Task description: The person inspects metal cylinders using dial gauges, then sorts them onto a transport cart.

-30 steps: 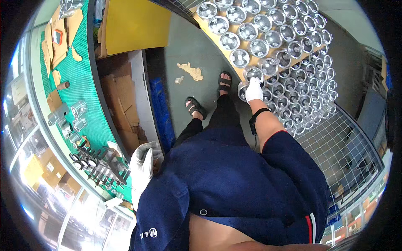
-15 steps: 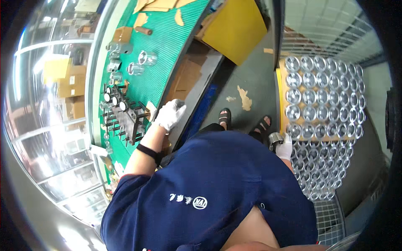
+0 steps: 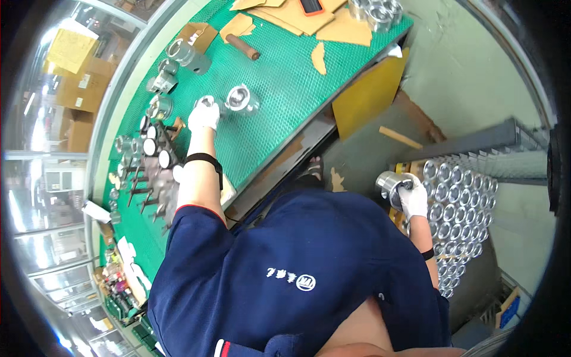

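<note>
Your gloved right hand (image 3: pixel 414 199) was at three o'clock, its grip closed on a silver piston (image 3: pixel 388 182), held tilted away from the bench (image 3: pixel 279 128). Your gloved left hand (image 3: pixel 204 121), at ten o'clock, had its fingers over a bench piston (image 3: pixel 219 106); how tight that grip was, you could not tell. Just beside it, toward eleven o'clock, stood a second piston (image 3: pixel 245 102). The dial gauges (image 3: pixel 151 146) were near nine o'clock, and rows of pistons (image 3: pixel 457 212) filled the stand between three and four o'clock.
</note>
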Demonstrator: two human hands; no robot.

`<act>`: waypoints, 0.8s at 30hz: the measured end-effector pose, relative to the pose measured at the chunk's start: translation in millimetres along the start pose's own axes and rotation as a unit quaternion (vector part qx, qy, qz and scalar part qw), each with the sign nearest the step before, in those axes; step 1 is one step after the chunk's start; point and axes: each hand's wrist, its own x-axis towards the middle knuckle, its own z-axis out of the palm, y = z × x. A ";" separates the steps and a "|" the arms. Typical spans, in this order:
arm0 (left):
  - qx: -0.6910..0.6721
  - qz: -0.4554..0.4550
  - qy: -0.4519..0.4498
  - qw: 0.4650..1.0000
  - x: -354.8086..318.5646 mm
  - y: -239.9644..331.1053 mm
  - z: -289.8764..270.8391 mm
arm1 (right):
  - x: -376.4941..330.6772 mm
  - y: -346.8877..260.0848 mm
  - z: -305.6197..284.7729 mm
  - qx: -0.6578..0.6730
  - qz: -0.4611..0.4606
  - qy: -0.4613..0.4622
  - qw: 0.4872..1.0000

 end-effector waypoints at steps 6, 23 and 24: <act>-0.010 -0.027 -0.098 0.995 81.8 -16.9 32.1 | 94.2 -196.9 53.2 -0.081 -0.143 -0.057 0.985; -0.132 0.073 -0.201 0.968 77.8 34.6 -20.7 | 292.3 -400.8 255.3 -0.308 -0.308 -0.425 0.793; -0.120 0.062 -0.173 0.976 75.7 34.8 -10.8 | 307.0 -418.2 249.1 -0.249 -0.257 -0.464 0.811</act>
